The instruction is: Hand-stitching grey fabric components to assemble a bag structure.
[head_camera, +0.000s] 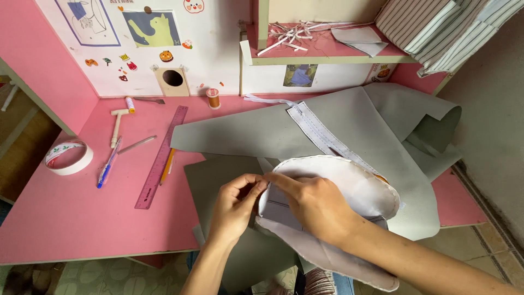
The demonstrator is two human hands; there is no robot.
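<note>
My left hand (pixel 236 203) and my right hand (pixel 311 202) both pinch the left rim of a stitched grey and white curved piece (pixel 360 191), shaped like a cap brim or shoe upper. It is held just above the front of the pink desk (pixel 71 213). My fingertips meet at the seam on its edge. A grey flap of the piece hangs down below my right wrist. Under it lies a large grey sheet of fabric (pixel 355 125) with a white paper strip (pixel 319 131) across it.
On the desk's left part lie a pink ruler (pixel 161 158), a pencil (pixel 167 166), a blue pen (pixel 106 168), a small white mallet (pixel 117 124), a tape roll (pixel 68 157) and an orange thread spool (pixel 213 98). Paper scraps sit on a shelf (pixel 322 52). Striped fabric (pixel 436 27) hangs top right.
</note>
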